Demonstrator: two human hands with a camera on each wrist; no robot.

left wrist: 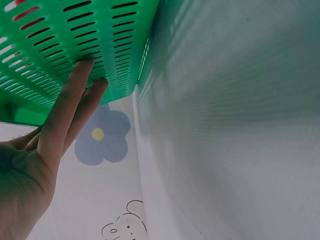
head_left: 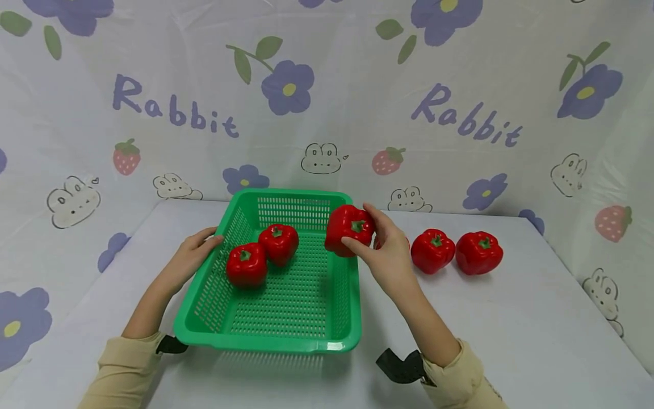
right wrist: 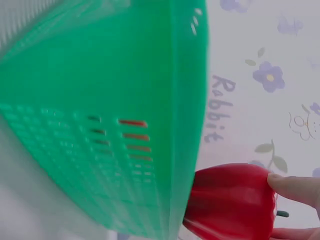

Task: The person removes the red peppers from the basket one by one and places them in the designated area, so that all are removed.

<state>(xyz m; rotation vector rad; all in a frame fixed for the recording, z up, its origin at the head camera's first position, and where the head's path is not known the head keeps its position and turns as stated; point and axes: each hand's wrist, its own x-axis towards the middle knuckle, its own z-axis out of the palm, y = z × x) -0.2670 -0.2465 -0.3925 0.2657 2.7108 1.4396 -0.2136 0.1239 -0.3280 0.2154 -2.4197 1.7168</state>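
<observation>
My right hand (head_left: 385,247) grips a red bell pepper (head_left: 346,230) between thumb and fingers, over the right rim of the green basket (head_left: 276,343). In the right wrist view the held pepper (right wrist: 232,200) overlaps the basket's rim, its stem toward the palm. My left hand (head_left: 191,253) is at the basket's left side; the left wrist view shows its extended fingers (left wrist: 67,110) against the slotted wall. Two red bell peppers, one nearer (head_left: 247,265) and one farther (head_left: 279,244), sit inside the basket's left half.
On the white table (head_left: 490,335), right of the basket, stand two red bell peppers, one in the middle (head_left: 433,251) and one farther right (head_left: 479,253). Another is mostly hidden behind my right hand. A printed cloth (head_left: 347,102) hangs behind the table.
</observation>
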